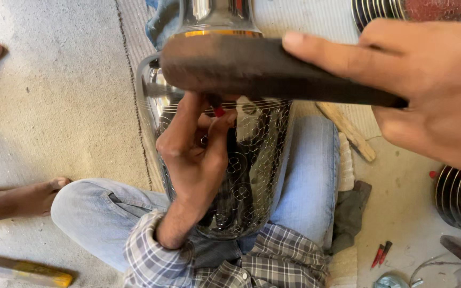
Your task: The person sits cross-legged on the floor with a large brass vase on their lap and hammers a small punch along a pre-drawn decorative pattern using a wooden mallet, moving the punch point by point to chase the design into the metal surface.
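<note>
Head cam: 1 steel pot [252, 160], left hand [196, 154] grip pinching 1 punch [218, 110], right hand [428, 80] clenching 1 mallet [252, 66].

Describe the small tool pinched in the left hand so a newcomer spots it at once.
Start at the shiny patterned metal pot lying across the person's lap. The left hand presses a thin punch against its shoulder, under the dark mallet held by the right hand. Its red tip marks it out.

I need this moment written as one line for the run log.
left hand: pinches red-tipped punch on metal pot | right hand: grips dark mallet above punch | pot: lies on lap
</note>
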Action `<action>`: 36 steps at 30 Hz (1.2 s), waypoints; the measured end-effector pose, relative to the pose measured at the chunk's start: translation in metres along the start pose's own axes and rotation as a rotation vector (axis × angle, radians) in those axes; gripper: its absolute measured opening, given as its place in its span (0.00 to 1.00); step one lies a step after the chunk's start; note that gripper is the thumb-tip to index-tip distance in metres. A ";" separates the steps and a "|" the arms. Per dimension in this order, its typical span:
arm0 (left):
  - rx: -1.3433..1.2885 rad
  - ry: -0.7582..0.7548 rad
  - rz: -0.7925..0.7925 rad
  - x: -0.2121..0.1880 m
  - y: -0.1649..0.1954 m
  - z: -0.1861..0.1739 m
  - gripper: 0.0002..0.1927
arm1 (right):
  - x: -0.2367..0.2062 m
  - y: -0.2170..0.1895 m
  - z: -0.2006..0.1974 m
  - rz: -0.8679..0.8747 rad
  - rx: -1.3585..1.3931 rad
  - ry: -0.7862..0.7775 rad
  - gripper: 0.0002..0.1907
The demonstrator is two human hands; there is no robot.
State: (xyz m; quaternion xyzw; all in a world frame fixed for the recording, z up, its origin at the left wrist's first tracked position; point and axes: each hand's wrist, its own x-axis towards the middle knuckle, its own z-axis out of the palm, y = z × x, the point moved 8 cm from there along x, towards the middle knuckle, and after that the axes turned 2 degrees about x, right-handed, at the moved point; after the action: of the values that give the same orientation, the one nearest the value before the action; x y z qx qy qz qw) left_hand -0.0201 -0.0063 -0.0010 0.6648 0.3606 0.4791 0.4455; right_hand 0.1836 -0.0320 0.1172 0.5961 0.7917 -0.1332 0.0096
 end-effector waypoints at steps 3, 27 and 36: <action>-0.087 0.058 -0.058 -0.007 -0.002 -0.002 0.25 | 0.013 -0.009 -0.006 -0.060 -0.147 -0.078 0.51; -0.010 -0.318 0.160 0.019 0.001 0.013 0.29 | -0.072 0.056 0.033 0.497 0.415 0.289 0.16; 0.191 -0.581 0.285 0.032 0.004 0.035 0.28 | -0.068 0.030 0.055 0.298 0.317 0.351 0.46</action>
State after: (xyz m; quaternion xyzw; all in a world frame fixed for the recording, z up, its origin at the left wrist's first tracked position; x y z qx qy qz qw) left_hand 0.0232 0.0130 0.0080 0.8560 0.1653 0.2909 0.3940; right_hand 0.2233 -0.1004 0.0703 0.7139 0.6542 -0.1472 -0.2017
